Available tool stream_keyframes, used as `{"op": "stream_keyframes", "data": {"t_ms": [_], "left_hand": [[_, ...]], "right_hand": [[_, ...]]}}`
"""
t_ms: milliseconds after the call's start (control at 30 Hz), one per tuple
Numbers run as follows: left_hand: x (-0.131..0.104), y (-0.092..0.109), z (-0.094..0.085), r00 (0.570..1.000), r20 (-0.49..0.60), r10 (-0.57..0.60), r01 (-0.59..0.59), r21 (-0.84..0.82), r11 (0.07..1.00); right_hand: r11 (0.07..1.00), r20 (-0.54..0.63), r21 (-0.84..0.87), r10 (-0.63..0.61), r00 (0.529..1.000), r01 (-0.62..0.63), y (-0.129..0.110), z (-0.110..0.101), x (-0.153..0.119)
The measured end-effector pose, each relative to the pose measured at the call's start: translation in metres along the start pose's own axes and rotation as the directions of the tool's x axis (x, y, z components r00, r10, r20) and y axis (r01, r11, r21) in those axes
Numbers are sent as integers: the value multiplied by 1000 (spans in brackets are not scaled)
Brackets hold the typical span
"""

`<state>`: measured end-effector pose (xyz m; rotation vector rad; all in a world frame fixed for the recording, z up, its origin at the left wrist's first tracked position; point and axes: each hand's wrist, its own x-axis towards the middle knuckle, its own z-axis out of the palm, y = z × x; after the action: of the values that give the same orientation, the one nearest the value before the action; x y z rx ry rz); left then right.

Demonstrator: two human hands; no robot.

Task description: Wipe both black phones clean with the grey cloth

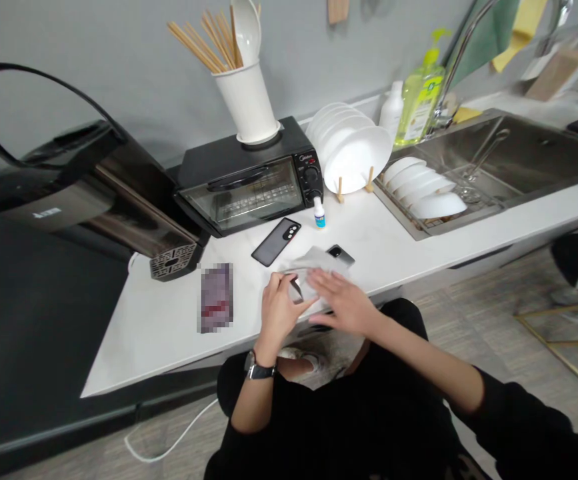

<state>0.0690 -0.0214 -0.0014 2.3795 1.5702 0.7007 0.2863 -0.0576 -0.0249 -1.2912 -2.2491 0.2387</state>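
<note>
My left hand (279, 307), with a watch on its wrist, grips a small dark-edged object (296, 288) at the counter's front edge; I cannot make out exactly what it is. Flat on a pale, thin cloth or sheet (313, 261) rests my right hand (341, 303), its fingers stretched out. The sheet partly covers a grey phone (343, 255) with a dark camera block. A dark translucent phone case (275, 243) lies behind my left hand. Behind the sheet stands a small white and blue bottle (319, 215). Farther left is a blurred-out purple item (216, 297).
A black toaster oven (249, 180) carries a white utensil holder (249, 100). A tall dark appliance (133, 193) stands at the left. Plates (356, 157) in a rack, a soap bottle (421, 100) and a sink (519, 157) with bowls (421, 187) are at the right.
</note>
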Motion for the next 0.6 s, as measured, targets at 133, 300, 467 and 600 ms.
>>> {"op": "stream_keyframes", "data": {"t_ms": [133, 300, 467, 600], "left_hand": [[2, -1, -1, 1000, 0, 17, -17, -16, 1000], [0, 4, -7, 998, 22, 51, -52, 66, 996], [3, 2, -14, 985, 45, 167, -173, 212, 962], [19, -5, -13, 990, 15, 142, -143, 23, 990]], "right_hand": [[992, -77, -6, 124, 989, -125, 2, -5, 0], [999, -40, 37, -10, 999, 11, 29, -14, 0], [956, -160, -54, 275, 948, -287, 86, -32, 7], [967, -252, 24, 251, 934, -254, 84, -39, 6]]}}
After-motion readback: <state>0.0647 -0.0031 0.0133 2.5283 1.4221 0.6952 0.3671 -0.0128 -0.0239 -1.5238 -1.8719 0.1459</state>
